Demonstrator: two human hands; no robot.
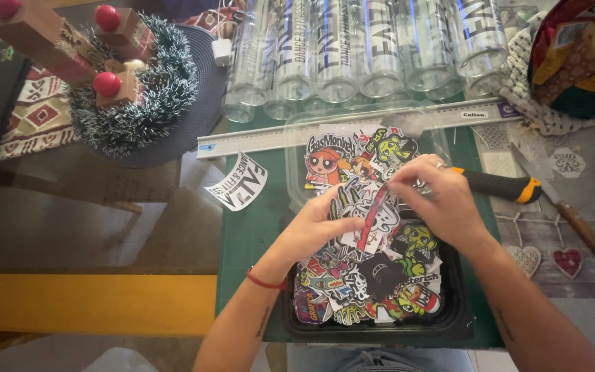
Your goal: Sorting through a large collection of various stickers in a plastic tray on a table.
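My left hand (318, 224) and my right hand (435, 196) meet over a black plastic tray (449, 324) heaped with colourful cut-out stickers (370, 275). Between the fingertips of both hands I pinch a narrow red strip-shaped sticker (372, 217), held slanting above the heap. A red cord circles my left wrist. Just behind the tray lies a clear plastic lid (297, 165) with more stickers (342, 162) on it. All of this rests on a green cutting mat (246, 234).
A metal ruler (256, 140) lies across the mat's far edge, with a row of clear printed glass tubes (352, 48) behind it. A black-and-orange utility knife (507, 186) and a wooden-handled knife (583, 231) lie right. A loose printed label (239, 186) and a wreath with candles (132, 83) sit left.
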